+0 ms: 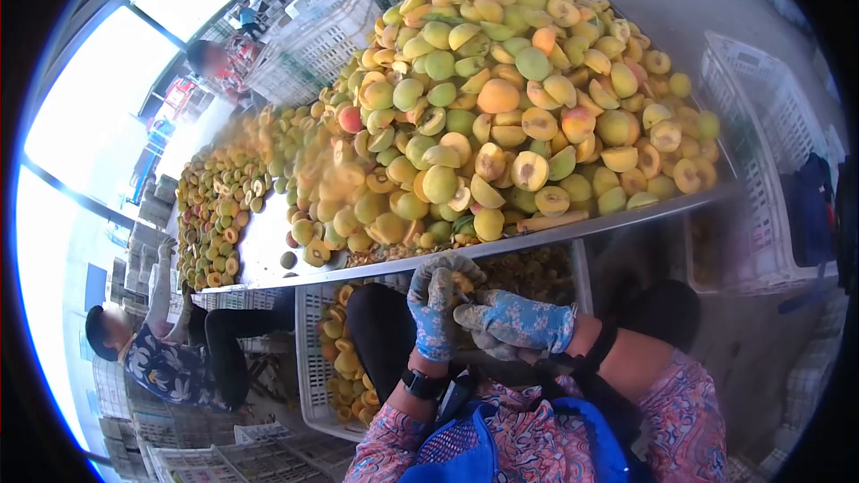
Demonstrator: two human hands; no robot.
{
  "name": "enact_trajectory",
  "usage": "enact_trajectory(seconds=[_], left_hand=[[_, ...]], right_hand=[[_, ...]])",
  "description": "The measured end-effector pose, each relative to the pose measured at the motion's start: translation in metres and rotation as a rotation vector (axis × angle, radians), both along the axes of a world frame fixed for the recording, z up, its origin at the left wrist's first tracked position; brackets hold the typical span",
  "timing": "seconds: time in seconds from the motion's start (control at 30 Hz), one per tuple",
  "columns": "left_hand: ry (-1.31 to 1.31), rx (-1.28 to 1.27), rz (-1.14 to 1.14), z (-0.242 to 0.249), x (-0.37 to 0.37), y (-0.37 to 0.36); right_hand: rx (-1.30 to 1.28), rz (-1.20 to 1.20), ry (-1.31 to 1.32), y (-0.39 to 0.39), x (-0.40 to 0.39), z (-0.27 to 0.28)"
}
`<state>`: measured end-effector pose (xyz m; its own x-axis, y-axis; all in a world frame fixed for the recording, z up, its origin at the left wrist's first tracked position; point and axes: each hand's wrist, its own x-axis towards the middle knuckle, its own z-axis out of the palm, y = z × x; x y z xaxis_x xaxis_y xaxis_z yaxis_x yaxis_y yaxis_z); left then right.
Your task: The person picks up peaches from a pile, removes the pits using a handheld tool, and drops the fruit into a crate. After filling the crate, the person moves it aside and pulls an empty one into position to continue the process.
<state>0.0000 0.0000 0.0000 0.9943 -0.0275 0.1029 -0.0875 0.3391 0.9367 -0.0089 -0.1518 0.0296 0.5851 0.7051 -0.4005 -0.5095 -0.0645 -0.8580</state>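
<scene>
Both my hands meet just in front of the metal table's near edge, above my lap, in patterned blue and grey work gloves. My left hand (435, 302) is closed with fingers curled around an orange piece of apricot (463, 281), only partly visible. Close beside it, my right hand (517, 318) is also closed, its fingertips pointing at the left hand; whatever it grips is hidden. A large heap of apricots (497, 97), many halved and yellow-green, lies right beyond my hands on the metal table (420, 263).
Below the table, a white crate (309, 367) of apricot halves stands by my knee. Another white crate (747, 80) is at the right. A co-worker (170, 349) sits at the left, another person (224, 63) is across the table, and stacked crates (313, 36) stand behind.
</scene>
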Motion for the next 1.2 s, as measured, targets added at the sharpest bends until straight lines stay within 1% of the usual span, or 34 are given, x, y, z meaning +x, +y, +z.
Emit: enact_trajectory(seconds=[0.07,0.1,0.17,0.2,0.23,0.3,0.33,0.37,0.4,0.43,0.47,0.5,0.53,0.57,0.6,0.63,0.67,0.7,0.73,0.8,0.87,0.9,0.93,0.97,1.0,1.03,1.07,1.13,1.17,1.2], left_hand=[[0.014,-0.04,-0.051,0.005,0.0,-0.003],[0.01,-0.043,-0.05,0.004,-0.001,0.0],[0.046,-0.187,-0.157,-0.001,0.002,0.0],[0.031,-0.209,-0.201,-0.003,0.004,0.002],[0.028,-0.21,-0.201,-0.006,0.007,0.002],[0.142,-0.436,-0.179,-0.01,0.01,0.003],[0.2,-0.374,-0.093,-0.009,0.009,0.005],[0.197,-0.377,-0.09,-0.008,0.009,0.009],[0.151,-0.269,-0.036,-0.005,0.008,0.018],[0.111,-0.158,0.021,-0.001,0.006,0.03],[0.075,-0.035,0.065,0.008,0.002,0.045],[0.112,-0.059,0.118,0.018,-0.001,0.063],[0.079,-0.006,0.145,0.022,-0.004,0.087],[0.085,0.065,0.208,0.029,-0.01,0.113],[0.104,0.307,0.261,0.04,-0.016,0.139],[0.113,0.69,0.3,0.033,-0.017,0.182],[0.035,1.118,0.377,0.038,-0.019,0.204],[-0.05,1.546,0.449,0.044,-0.02,0.213],[-0.047,1.55,0.456,0.042,-0.015,0.215],[-0.018,1.379,0.458,0.041,0.015,0.211],[-0.255,1.516,0.243,0.042,0.052,0.168],[-0.432,1.628,0.161,0.034,0.071,0.151],[-0.411,1.699,0.058,0.028,0.087,0.135],[-0.433,1.737,0.016,0.013,0.105,0.129],[-0.387,1.806,-0.011,0.0,0.122,0.128],[-0.337,1.874,-0.039,-0.003,0.132,0.124],[-0.34,1.872,-0.039,-0.005,0.138,0.125],[-0.404,1.992,-0.071,0.006,0.136,0.126],[-0.395,1.995,-0.073,0.011,0.13,0.13],[-0.401,1.924,-0.026,0.02,0.124,0.134]], right_hand=[[0.337,-0.066,0.395,-0.001,-0.004,-0.002],[0.333,-0.066,0.392,0.0,-0.007,-0.002],[0.482,-0.068,0.494,-0.007,-0.009,-0.002],[0.484,-0.068,0.493,-0.008,-0.01,-0.003],[0.511,-0.038,0.499,-0.011,-0.009,-0.006],[0.537,-0.008,0.507,-0.017,-0.01,-0.007],[0.55,-0.046,0.507,-0.022,-0.009,-0.005],[0.566,-0.083,0.508,-0.027,-0.009,-0.005],[0.478,-0.06,0.41,-0.03,-0.003,-0.014],[0.483,-0.056,0.413,-0.029,-0.004,-0.019],[0.119,-0.047,0.14,-0.027,-0.003,-0.022],[-0.242,-0.037,-0.142,-0.027,0.0,-0.023],[-0.447,0.049,-0.315,-0.032,0.004,-0.02],[-0.439,0.054,-0.322,-0.034,0.003,-0.025],[-0.545,0.067,-0.45,-0.036,0.001,-0.031],[-0.652,0.077,-0.577,-0.036,0.001,-0.035],[-0.643,0.107,-0.509,-0.038,0.001,-0.011],[-0.637,0.109,-0.513,-0.036,0.002,-0.013],[-0.664,0.123,-0.56,-0.033,0.002,-0.016],[-0.695,0.132,-0.613,-0.028,0.003,-0.016],[-0.666,0.141,-0.658,-0.02,0.004,-0.01],[-0.671,0.139,-0.663,-0.018,0.005,-0.01],[-0.663,0.157,-0.655,-0.015,0.007,-0.012],[-0.655,0.174,-0.647,-0.013,0.01,-0.016],[-0.636,0.163,-0.681,-0.011,0.011,-0.027],[-0.639,0.16,-0.681,-0.012,0.011,-0.026],[-0.636,0.17,-0.678,-0.012,0.012,-0.024],[-0.626,0.185,-0.668,-0.012,0.011,-0.026],[-0.578,0.14,-0.68,-0.013,0.011,-0.028],[-0.531,0.092,-0.694,-0.014,0.012,-0.029]])
